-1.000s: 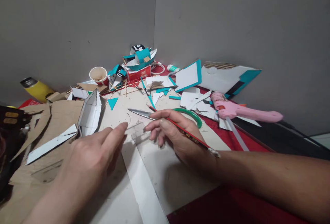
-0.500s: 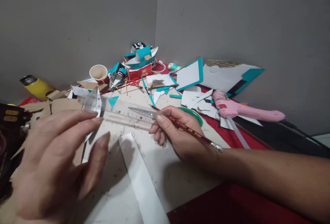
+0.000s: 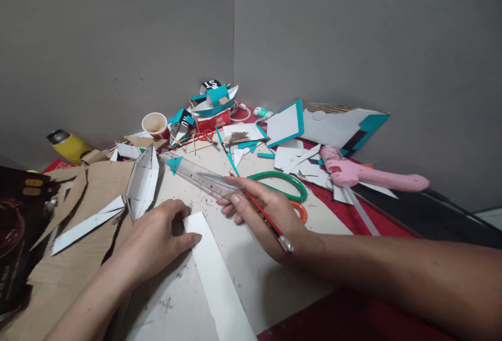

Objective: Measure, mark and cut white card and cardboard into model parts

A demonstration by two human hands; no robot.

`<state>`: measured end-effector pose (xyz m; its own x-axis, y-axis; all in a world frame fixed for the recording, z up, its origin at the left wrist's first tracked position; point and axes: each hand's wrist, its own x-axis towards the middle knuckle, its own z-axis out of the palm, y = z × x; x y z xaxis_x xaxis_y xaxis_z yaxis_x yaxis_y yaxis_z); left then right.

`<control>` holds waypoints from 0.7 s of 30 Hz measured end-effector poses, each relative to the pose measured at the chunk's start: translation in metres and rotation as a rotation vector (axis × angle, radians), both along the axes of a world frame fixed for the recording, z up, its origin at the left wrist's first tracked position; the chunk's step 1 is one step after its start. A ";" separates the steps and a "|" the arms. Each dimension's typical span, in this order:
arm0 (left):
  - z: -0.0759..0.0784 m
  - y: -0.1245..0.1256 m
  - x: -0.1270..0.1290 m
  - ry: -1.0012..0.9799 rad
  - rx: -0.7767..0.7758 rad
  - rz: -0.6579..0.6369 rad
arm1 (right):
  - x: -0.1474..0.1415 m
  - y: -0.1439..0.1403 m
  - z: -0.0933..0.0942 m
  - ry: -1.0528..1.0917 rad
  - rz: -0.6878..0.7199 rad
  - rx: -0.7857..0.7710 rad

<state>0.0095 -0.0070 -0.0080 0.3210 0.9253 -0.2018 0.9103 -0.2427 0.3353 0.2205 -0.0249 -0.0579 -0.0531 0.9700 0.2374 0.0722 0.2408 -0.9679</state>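
Head view: left hand [image 3: 157,239] pressing curled fingers onto the near end of the white paper strip [image 3: 217,278], lying on the bench [image 3: 251,273]. Right hand [image 3: 266,215] gripping a red pencil [image 3: 264,215] and pinching a clear ruler [image 3: 200,176] above the scissors [image 3: 274,186]. Scraps crowding the grey corner walls [image 3: 314,43]; open room lying only nearest the front edge.

The white strip [image 3: 219,278] runs off the bottom edge; the red pencil [image 3: 266,220] is partly hidden by fingers.
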 end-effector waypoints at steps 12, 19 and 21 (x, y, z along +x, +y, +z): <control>-0.008 0.006 0.003 -0.932 -0.462 0.259 | 0.001 -0.003 0.000 0.029 0.018 0.073; -0.003 0.004 0.006 -1.074 -0.393 0.359 | 0.002 -0.006 0.005 -0.015 0.025 0.041; -0.005 0.004 0.006 -1.102 -0.375 0.365 | 0.001 -0.007 0.006 -0.046 0.050 0.045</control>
<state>0.0153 -0.0033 -0.0131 0.2222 0.9397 -0.2601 0.0887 0.2462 0.9652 0.2219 -0.0318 -0.0519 -0.1128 0.9542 0.2769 0.1032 0.2884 -0.9519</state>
